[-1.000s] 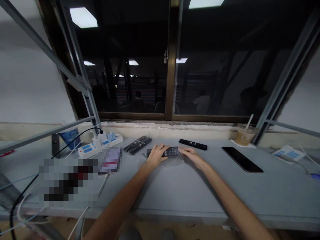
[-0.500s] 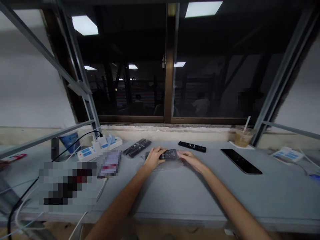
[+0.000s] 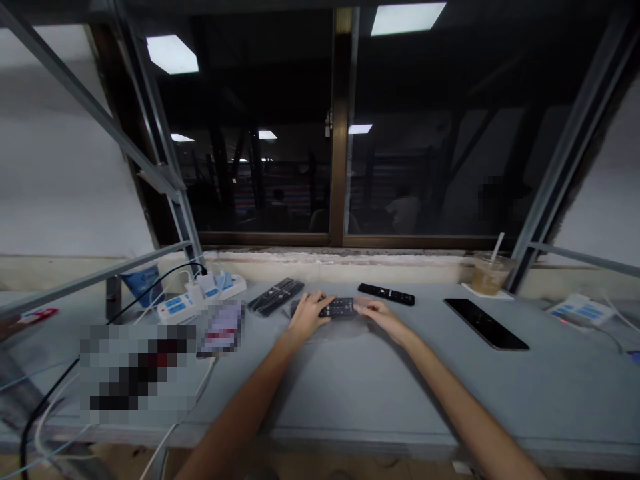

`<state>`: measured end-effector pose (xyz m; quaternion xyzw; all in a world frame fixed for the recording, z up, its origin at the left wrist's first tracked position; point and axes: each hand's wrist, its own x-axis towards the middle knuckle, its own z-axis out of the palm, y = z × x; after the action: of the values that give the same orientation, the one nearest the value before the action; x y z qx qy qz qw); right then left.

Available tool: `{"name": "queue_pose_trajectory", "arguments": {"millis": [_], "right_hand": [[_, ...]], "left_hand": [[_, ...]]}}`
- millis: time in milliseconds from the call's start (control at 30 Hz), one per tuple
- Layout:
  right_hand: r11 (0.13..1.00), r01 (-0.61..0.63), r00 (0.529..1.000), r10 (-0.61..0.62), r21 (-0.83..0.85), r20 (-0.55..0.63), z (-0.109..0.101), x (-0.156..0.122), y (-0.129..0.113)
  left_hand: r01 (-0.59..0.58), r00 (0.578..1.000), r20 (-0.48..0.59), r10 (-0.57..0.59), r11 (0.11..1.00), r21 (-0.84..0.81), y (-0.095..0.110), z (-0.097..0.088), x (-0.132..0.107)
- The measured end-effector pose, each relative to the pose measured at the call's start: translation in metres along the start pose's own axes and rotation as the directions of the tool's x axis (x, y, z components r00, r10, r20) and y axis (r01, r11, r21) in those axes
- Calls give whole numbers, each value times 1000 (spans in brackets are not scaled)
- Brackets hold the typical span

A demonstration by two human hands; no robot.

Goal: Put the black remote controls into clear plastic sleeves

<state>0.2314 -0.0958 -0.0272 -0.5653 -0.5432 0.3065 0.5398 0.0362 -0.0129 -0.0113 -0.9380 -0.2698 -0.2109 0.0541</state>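
A black remote control lies crosswise in front of me, with thin clear plastic film around it and spread on the table below. My left hand grips its left part, fingers over the top and thumb along the near edge. At the right end, my right hand is closed in a pinch on the film by the remote's tip; the fingertips are partly blurred. Behind my left hand lie two remotes in clear plastic, side by side. Beyond my right hand is a bare black remote.
A black phone and a drink cup with a straw are on the right. To the left, a white power strip with plugs and cables stands near a blurred-out phone. Metal frame posts rise at both sides.
The view has shifted very slightly. Both hands stay at the remote control in nearly the same pose.
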Motion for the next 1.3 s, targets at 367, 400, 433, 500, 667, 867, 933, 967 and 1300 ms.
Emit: {"name": "queue_pose_trajectory", "arguments": {"millis": [367,400,433,500,667,867,933,967,1300], "right_hand": [[953,-142,956,203,268,-213,-24,9,19],[946,-148,947,220,289,-236,-25,10,21],[939,-156,933,242,306,-266,-27,11,23],[922,-177,881,304,343,-363,-31,14,26],[894,-194,744,402,404,-534,-44,21,30],[879,-183,681,437,441,-588,-52,21,33],[884,-180,692,426,431,-583,-51,20,34],[889,-180,701,416,421,-579,-49,19,34],[981,-194,827,148,-29,-542,-41,14,38]], "left_hand": [[123,992,-6,-124,989,-86,-20,6,-2],[126,992,12,-126,988,-92,-20,7,-3],[124,992,27,-122,988,-90,-20,8,-3],[118,993,38,-116,990,-70,-20,10,-4],[185,983,-1,-185,983,-12,-17,5,-4],[248,962,-105,-251,968,-36,-9,-8,-3],[229,969,-75,-234,971,-64,-7,-7,-4],[212,976,-32,-215,974,-74,-7,-6,-4],[0,987,155,38,971,-238,10,0,-9]]}}
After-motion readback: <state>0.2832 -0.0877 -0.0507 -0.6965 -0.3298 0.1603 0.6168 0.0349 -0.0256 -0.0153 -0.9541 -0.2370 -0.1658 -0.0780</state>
